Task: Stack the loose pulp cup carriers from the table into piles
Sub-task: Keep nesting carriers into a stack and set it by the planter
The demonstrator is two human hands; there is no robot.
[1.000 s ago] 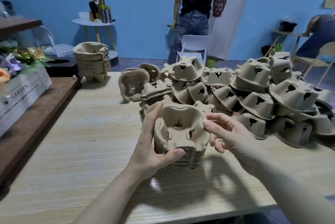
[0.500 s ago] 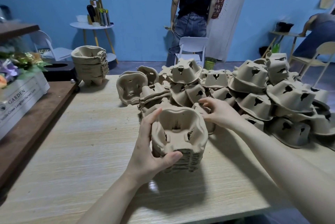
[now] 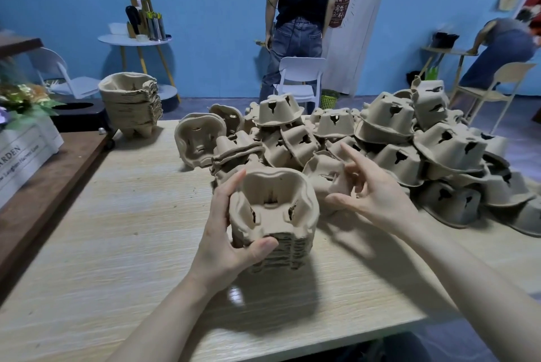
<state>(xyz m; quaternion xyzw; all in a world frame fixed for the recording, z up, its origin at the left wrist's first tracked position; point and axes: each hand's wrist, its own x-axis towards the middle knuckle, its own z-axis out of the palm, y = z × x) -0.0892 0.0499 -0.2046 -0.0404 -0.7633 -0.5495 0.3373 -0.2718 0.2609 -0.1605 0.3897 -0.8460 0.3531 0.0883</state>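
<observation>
The left hand (image 3: 225, 233) grips a pile of nested cup carriers (image 3: 273, 218) from the side, thumb curled across the near face and fingers up the far side, so the pile stays square and its open top faces up, ready for another carrier. The pile sits near the middle of the bench (image 3: 117, 244), just in front of the loose heap (image 3: 380, 151), probably kept close so each reach is short. The right hand (image 3: 371, 192) holds a single carrier (image 3: 325, 174) pulled from the heap's near edge; its index finger and thumb stick out while the other fingers curl on the rim, though blur hides the exact grip. A finished pile (image 3: 131, 101) stands at the bench's far left corner, out of the way.
</observation>
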